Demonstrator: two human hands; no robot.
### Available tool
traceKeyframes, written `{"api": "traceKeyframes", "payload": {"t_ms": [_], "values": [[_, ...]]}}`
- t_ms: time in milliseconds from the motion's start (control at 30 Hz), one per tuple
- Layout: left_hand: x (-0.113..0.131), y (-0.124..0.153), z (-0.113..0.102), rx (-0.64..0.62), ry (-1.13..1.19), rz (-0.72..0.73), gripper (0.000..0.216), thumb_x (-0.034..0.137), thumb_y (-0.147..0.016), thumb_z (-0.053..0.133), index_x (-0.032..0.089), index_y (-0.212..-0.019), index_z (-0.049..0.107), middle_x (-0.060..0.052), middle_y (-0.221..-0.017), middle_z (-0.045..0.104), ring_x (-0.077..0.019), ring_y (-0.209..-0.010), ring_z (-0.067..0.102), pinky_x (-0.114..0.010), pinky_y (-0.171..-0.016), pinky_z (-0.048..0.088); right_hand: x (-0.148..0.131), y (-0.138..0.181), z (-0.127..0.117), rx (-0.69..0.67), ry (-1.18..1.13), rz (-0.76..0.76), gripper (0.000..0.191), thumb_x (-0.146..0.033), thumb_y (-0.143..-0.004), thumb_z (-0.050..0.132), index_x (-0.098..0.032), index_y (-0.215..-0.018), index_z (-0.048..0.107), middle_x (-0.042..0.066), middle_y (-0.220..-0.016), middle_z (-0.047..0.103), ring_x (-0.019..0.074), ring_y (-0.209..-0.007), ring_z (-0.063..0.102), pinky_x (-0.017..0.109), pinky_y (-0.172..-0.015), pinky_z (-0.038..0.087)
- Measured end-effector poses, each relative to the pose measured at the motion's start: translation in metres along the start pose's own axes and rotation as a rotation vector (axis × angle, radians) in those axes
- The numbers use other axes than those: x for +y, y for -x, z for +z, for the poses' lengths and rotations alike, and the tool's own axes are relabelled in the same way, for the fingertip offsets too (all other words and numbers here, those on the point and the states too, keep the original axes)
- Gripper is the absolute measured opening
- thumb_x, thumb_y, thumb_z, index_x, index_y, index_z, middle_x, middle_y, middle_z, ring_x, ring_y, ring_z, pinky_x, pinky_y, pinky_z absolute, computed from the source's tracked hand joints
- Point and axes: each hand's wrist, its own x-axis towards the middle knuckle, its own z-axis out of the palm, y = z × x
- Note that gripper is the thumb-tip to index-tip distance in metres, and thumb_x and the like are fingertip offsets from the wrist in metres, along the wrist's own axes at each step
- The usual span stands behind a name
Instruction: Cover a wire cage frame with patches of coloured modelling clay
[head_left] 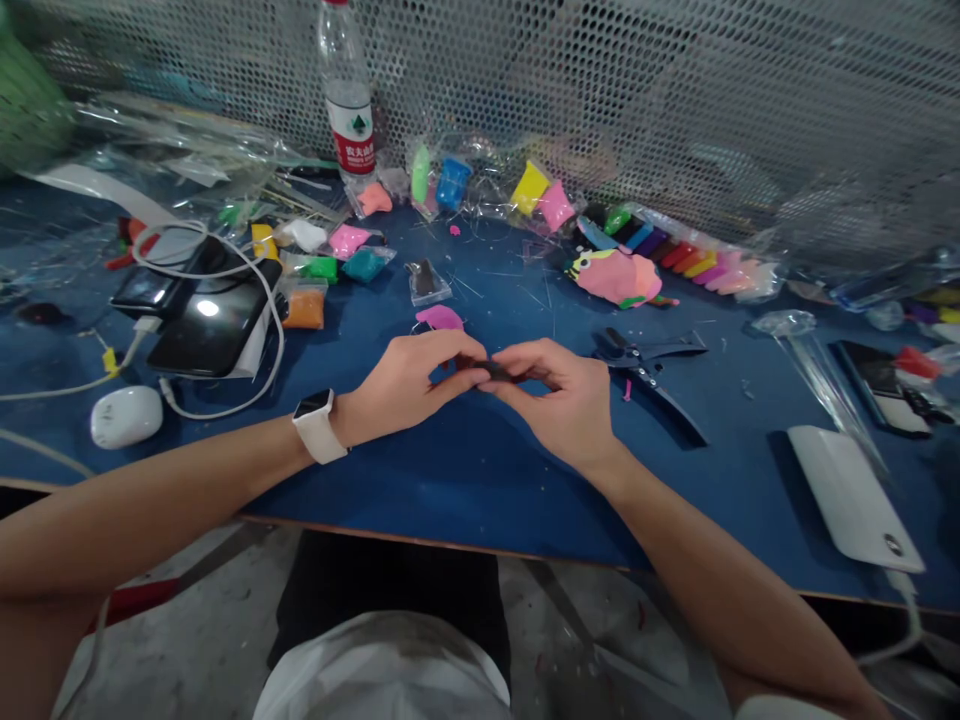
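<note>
Small bags point(304, 308) at left hold orange, green and pink clay; the bottle point(349, 95) behind is clear, its contents hard to tell. Over the table point(465, 470), left hand point(409, 385) and right hand point(559, 400) both pinch a dark strip point(495, 370) between them, mostly hidden by fingertips; a long pack point(690, 262) at right holds coloured sticks.

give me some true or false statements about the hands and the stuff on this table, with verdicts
1. The left hand and right hand both pinch a small dark piece. True.
2. The watch is on the right wrist. False: it is on the left wrist.
3. A pink fish lies on the table beyond the right hand. True.
4. The bottle lies on its side. False: it stands upright by the mesh.
5. The left hand holds the dark tool. False: it lies on the table, right of the right hand.
</note>
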Motion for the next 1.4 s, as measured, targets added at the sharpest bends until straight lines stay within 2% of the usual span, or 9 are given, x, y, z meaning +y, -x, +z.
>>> {"api": "traceKeyframes", "payload": {"t_ms": [100,267,533,733,833,1000,1167,1267,1400], "values": [[0.002,-0.001,-0.001,0.043,-0.004,-0.05,0.019,0.04,-0.109,0.071,0.024,-0.106,0.082,-0.007,-0.106,0.083,-0.0227,-0.094,0.074,-0.034,-0.087,0.057,0.002,0.0,0.001,0.004,-0.045,0.019,0.03,-0.045,-0.089,0.1,-0.029,-0.111,0.086,0.0,-0.093,0.089,0.0234,-0.083,0.087,0.04,-0.081,0.076],[-0.001,-0.001,-0.002,0.108,-0.007,-0.08,0.026,0.046,-0.11,0.071,0.023,-0.106,0.083,-0.008,-0.104,0.084,-0.0229,-0.092,0.076,-0.032,-0.079,0.056,0.006,-0.004,-0.001,-0.065,-0.107,0.064,0.013,-0.039,-0.103,0.086,-0.026,-0.103,0.088,0.001,-0.095,0.089,0.0206,-0.078,0.086,0.036,-0.077,0.073],[-0.015,-0.001,-0.002,0.067,-0.243,0.258,0.022,0.036,-0.117,0.067,0.021,-0.111,0.081,-0.005,-0.099,0.086,-0.0174,-0.089,0.081,-0.026,-0.08,0.06,0.006,-0.004,-0.002,-0.06,0.071,-0.051,0.009,-0.031,-0.103,0.083,-0.026,-0.101,0.09,0.003,-0.093,0.089,0.0205,-0.081,0.085,0.033,-0.077,0.071],[-0.013,0.001,0.001,0.193,-0.325,0.342,0.023,0.036,-0.119,0.063,0.019,-0.112,0.077,-0.004,-0.1,0.086,-0.0144,-0.085,0.081,-0.023,-0.076,0.06,0.008,-0.001,0.003,-0.149,-0.035,0.089,0.023,-0.046,-0.098,0.09,-0.024,-0.102,0.087,0.001,-0.086,0.086,0.0185,-0.073,0.081,0.03,-0.07,0.067],[-0.014,0.0,0.0,0.164,-0.308,0.366,0.027,0.041,-0.12,0.062,0.018,-0.11,0.074,-0.003,-0.095,0.084,-0.0131,-0.078,0.078,-0.022,-0.069,0.057,0.009,-0.002,0.001,-0.183,0.004,0.087,0.014,-0.038,-0.102,0.086,-0.024,-0.101,0.087,0.0,-0.086,0.085,0.0184,-0.075,0.08,0.03,-0.072,0.065],[-0.017,-0.003,-0.002,0.05,-0.384,0.413,0.032,0.039,-0.121,0.057,0.019,-0.1,0.072,-0.003,-0.086,0.08,-0.0168,-0.078,0.077,-0.027,-0.073,0.057,0.008,-0.004,-0.004,-0.217,0.141,-0.046,0.007,-0.027,-0.103,0.084,-0.025,-0.097,0.085,0.0,-0.085,0.083,0.0169,-0.073,0.075,0.03,-0.07,0.06],[-0.014,-0.004,-0.003,0.05,-0.322,0.363,0.025,0.032,-0.118,0.059,0.02,-0.098,0.069,-0.001,-0.084,0.077,-0.0144,-0.073,0.072,-0.026,-0.066,0.051,0.007,-0.003,-0.002,-0.134,-0.02,0.021,0.017,-0.04,-0.102,0.087,-0.026,-0.112,0.085,0.002,-0.097,0.083,0.0187,-0.081,0.077,0.033,-0.073,0.066],[-0.014,-0.003,-0.003,0.029,-0.305,0.365,0.025,0.031,-0.116,0.062,0.02,-0.093,0.066,0.0,-0.081,0.074,-0.0145,-0.071,0.069,-0.026,-0.066,0.05,0.007,-0.003,-0.001,-0.069,-0.077,-0.012,0.02,-0.047,-0.104,0.086,-0.027,-0.108,0.085,0.004,-0.101,0.079,0.0179,-0.082,0.075,0.031,-0.068,0.065],[-0.016,-0.002,0.001,-0.007,-0.356,0.373,0.032,0.032,-0.116,0.06,0.021,-0.087,0.061,0.0,-0.075,0.068,-0.0158,-0.069,0.065,-0.029,-0.066,0.049,0.005,-0.005,0.0,-0.086,-0.112,-0.006,0.023,-0.05,-0.104,0.086,-0.027,-0.103,0.087,0.004,-0.098,0.08,0.0181,-0.082,0.076,0.032,-0.069,0.066]]}}
